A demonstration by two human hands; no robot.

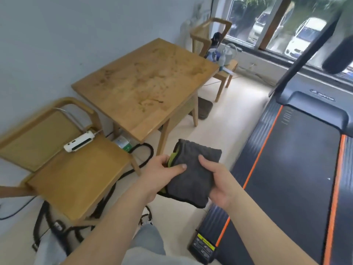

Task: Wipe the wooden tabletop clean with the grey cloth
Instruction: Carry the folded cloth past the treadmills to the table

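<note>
Both hands grip folded grey cloth (193,173) in air, left hand (162,172) and right hand (217,180) thumbs on top, near the stained wooden tabletop (145,85).

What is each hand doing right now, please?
Left hand: holding the grey cloth, thumb on top.
Right hand: holding the cloth's other edge.

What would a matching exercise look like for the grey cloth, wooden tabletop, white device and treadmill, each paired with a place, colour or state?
Things:
1 grey cloth
2 wooden tabletop
3 white device
4 treadmill

Descriptions:
A lying on the near chair
B gripped by the left hand and the right hand
C black with orange stripes
D marked with brownish smears

Pairs: 1-B, 2-D, 3-A, 4-C
</note>
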